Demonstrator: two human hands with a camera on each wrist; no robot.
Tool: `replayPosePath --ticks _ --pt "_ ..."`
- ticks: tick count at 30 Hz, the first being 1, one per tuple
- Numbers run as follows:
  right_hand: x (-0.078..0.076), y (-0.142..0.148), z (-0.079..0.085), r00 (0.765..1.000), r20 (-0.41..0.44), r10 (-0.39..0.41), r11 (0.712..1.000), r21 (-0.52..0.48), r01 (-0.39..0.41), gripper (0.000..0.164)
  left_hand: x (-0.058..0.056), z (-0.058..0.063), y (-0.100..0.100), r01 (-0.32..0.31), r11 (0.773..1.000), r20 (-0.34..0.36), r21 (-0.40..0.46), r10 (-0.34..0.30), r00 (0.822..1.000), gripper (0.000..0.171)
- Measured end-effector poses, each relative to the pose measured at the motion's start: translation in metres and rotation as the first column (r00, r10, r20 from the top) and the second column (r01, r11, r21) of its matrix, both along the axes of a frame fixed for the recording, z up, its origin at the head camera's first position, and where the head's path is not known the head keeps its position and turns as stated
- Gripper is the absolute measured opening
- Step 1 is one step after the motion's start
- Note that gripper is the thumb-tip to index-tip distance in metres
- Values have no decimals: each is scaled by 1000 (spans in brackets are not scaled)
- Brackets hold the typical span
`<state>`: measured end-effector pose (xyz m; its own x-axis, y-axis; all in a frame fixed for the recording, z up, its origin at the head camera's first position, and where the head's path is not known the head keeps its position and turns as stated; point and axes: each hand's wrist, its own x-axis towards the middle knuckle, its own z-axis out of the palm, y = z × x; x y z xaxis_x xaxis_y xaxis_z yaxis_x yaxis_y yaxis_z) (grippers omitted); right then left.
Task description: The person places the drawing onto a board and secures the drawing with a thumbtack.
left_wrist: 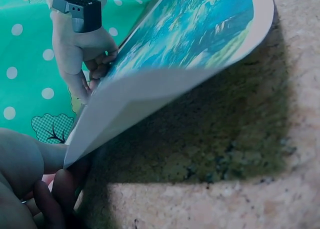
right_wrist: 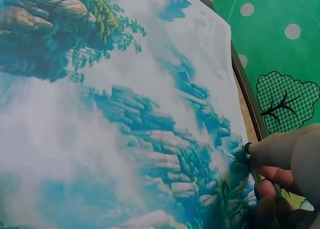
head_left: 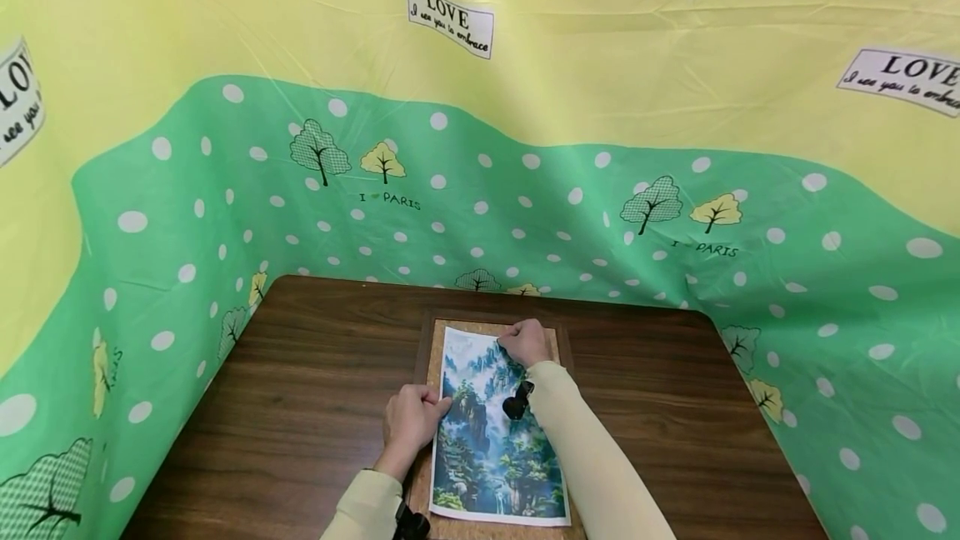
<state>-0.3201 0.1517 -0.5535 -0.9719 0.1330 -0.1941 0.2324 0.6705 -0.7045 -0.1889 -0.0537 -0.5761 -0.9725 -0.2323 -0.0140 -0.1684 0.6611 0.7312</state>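
1. Cloth behind the table carries white labels reading "LOVE I see you to embrace"; lower down, "PARIS" shows beneath printed trees.
2. The picture points its long axis from the table's near side to its far side, tilted slightly.
3. It shows misty blue-green mountains, white-bordered, face up.
4. It sits over a framed cork board, one edge raised.
5. Left hand pinches its left edge, right hand its far edge, fingers closed on paper.
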Motion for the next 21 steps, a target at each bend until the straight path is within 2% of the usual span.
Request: replayPosePath --ticks 9,21 --pt "-1 -1 1 1000 14 -19 999 -50 20 24 -1 -1 -1 -2 1000 -11 -2 2 1000 44" --pt "-1 -3 3 999 17 -49 998 -47 50 16 -2 -2 -1 -8 1000 5 8 8 1000 44"
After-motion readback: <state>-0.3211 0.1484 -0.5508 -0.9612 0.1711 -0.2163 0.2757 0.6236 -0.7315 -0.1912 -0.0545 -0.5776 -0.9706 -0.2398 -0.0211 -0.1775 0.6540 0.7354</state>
